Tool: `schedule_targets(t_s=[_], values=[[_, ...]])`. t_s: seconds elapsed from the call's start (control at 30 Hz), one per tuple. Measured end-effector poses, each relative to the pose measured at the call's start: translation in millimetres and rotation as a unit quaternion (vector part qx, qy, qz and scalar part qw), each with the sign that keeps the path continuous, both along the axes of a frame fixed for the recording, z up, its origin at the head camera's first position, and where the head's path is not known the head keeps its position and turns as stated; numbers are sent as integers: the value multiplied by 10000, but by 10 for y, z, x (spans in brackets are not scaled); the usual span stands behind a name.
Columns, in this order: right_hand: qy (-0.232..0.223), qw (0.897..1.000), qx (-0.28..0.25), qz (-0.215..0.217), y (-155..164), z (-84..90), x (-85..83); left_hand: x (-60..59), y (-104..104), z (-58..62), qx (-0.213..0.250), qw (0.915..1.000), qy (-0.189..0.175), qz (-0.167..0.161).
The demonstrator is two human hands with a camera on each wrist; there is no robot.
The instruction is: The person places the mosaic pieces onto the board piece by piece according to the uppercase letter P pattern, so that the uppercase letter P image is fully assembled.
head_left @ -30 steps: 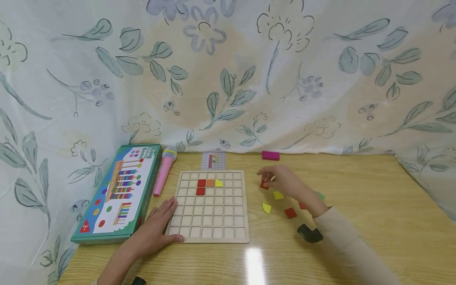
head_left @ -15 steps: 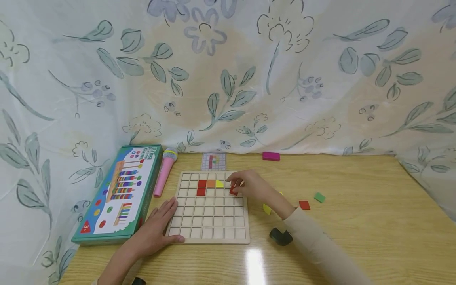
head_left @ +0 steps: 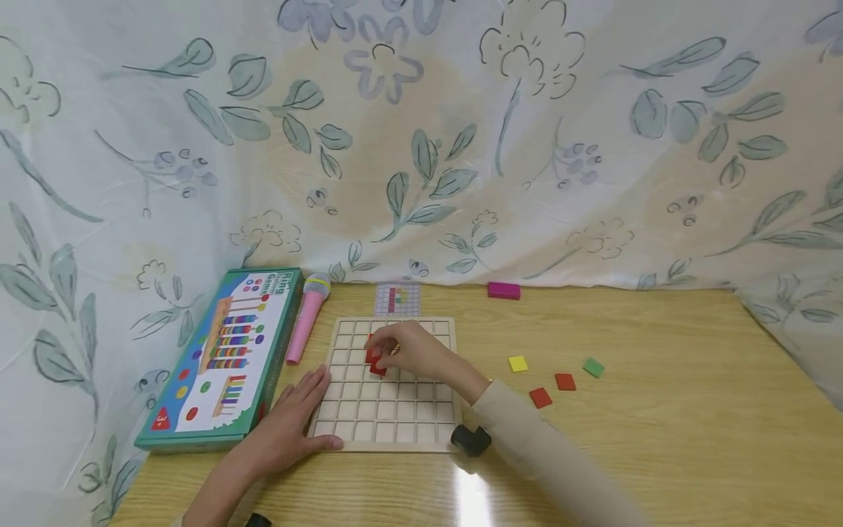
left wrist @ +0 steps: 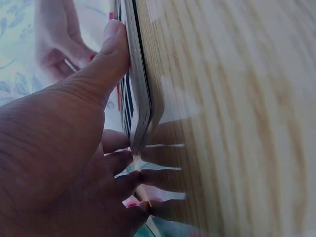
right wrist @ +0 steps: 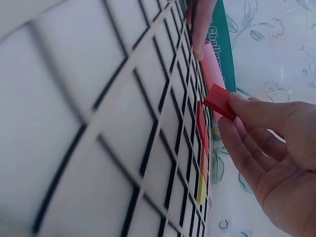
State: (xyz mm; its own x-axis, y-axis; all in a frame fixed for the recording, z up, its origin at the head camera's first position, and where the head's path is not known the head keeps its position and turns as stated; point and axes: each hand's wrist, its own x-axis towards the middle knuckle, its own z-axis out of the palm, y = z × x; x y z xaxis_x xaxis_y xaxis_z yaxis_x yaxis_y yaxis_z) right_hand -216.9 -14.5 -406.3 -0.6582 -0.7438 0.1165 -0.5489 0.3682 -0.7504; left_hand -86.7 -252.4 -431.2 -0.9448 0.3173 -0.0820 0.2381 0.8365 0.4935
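A wooden grid board (head_left: pixel 395 419) lies on the table. My right hand (head_left: pixel 395 354) hovers over its upper left part and pinches a red square tile (head_left: pixel 377 364) between thumb and fingers. In the right wrist view the red tile (right wrist: pixel 219 101) is tilted just above the board (right wrist: pixel 98 123), near placed red and yellow tiles (right wrist: pixel 200 148). In the head view my hand hides most of these. My left hand (head_left: pixel 296 419) lies flat at the board's front left corner, with its thumb (left wrist: pixel 111 47) pressed against the board's edge (left wrist: pixel 140 98).
Loose tiles lie right of the board: yellow (head_left: pixel 518 364), two red (head_left: pixel 565 381) and green (head_left: pixel 593 367). A pattern card (head_left: pixel 396 298) and a magenta block (head_left: pixel 503 290) sit by the curtain. A pink microphone (head_left: pixel 307 316) and a green game box (head_left: pixel 224 359) lie to the left.
My right hand picked a red tile from the loose pieces on the right and carried it left, to above the board's upper left cells. The left hand has stayed put.
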Motion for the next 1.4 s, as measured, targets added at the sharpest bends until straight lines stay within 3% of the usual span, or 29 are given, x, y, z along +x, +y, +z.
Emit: schedule_targets(t_s=[0.33,0.67,0.87,1.1,1.4], values=[[-54,9997,189,-152,-162,-59,5,-6,4,-25,59,10000,-24,20],[408,9976,521,-210,-204,-126,48,-11,0,-31,34,10000,36,-18],[240,9985,430,-223,-135,-100,47,-13,-4,-32,38,10000,28,-3],[254,9983,379,-370,234,29,78,-1,4,-26,-7,10000,-2,-4],[294,9939,525,-925,1053,148,126,4,8,-17,1,10000,-23,-5]])
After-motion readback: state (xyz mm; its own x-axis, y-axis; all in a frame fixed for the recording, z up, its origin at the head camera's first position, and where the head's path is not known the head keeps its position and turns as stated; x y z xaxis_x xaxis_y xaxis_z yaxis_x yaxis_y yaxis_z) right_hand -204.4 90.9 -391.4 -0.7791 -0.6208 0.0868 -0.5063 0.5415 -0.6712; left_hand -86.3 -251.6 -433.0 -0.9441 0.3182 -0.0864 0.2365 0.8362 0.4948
